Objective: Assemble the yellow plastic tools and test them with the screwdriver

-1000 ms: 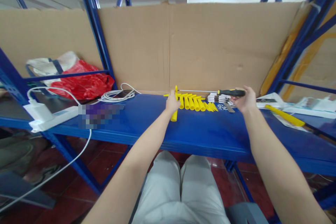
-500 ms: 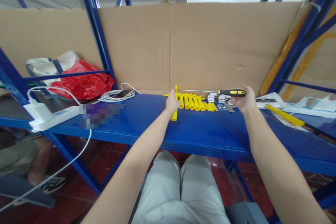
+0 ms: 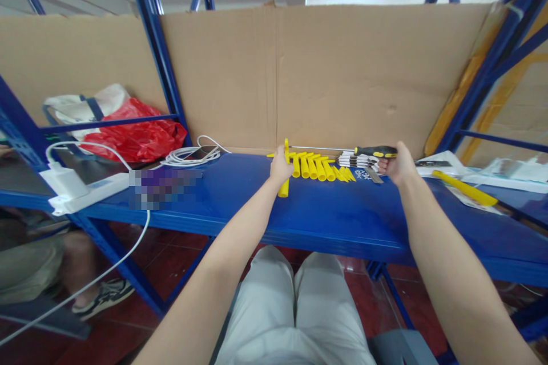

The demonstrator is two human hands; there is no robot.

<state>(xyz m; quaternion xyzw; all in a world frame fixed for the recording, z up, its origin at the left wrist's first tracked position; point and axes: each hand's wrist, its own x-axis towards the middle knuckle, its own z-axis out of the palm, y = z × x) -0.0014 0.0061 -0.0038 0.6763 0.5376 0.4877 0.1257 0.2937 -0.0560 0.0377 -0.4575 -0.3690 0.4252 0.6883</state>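
My left hand (image 3: 281,167) is closed around a yellow plastic tubular part (image 3: 283,189), whose lower end sticks out below the fingers. In my right hand (image 3: 400,165) is the black and yellow handle of a screwdriver (image 3: 374,151). The long shaft lies level, with its tip at the upper part of the yellow piece; the exact contact is hidden. Just right of my left hand, several yellow tubular parts (image 3: 315,168) lie in a row, then small yellow wedges (image 3: 343,174). Beyond them are a stack of black and white pieces (image 3: 357,160), tiny loose hardware (image 3: 363,174) and a flat metal piece (image 3: 374,175).
A cardboard panel (image 3: 342,80) stands behind the blue shelf (image 3: 334,217). At left are a coiled white cable (image 3: 184,155), a power strip (image 3: 89,191) and a red bag (image 3: 137,131). A long yellow piece (image 3: 464,188) lies at right. A seated person's leg (image 3: 79,262) shows at lower left.
The screwdriver handle has turned in my right hand, which has shifted slightly left. My left hand stays put. The seated person's foot has moved right.
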